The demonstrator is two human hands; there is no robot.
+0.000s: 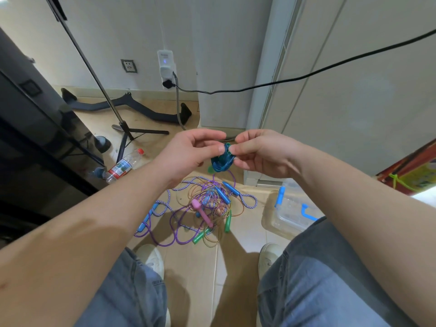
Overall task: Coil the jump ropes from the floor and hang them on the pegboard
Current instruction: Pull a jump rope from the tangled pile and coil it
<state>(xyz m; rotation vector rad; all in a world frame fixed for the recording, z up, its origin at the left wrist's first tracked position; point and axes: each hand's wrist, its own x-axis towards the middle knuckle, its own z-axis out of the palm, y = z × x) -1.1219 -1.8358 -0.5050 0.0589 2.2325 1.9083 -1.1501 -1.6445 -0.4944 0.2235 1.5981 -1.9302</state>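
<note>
A small, tightly coiled blue jump rope [221, 161] with a bit of green handle showing beneath it hangs in the air between my hands. My left hand [188, 152] pinches its top from the left, and my right hand [262, 153] pinches it from the right, thumbs and fingertips meeting at the coil. Below on the floor lies a tangled pile of jump ropes [200, 211]: striped purple-white cord, thin purple and orange cords, with blue, green and pink handles. No pegboard is in view.
A clear plastic box with blue clips [290, 208] sits right of the pile. A plastic bottle [122, 165] lies at the left near a tripod stand [127, 131]. A black cable [306, 75] crosses overhead. My knees and white shoes frame the floor tiles.
</note>
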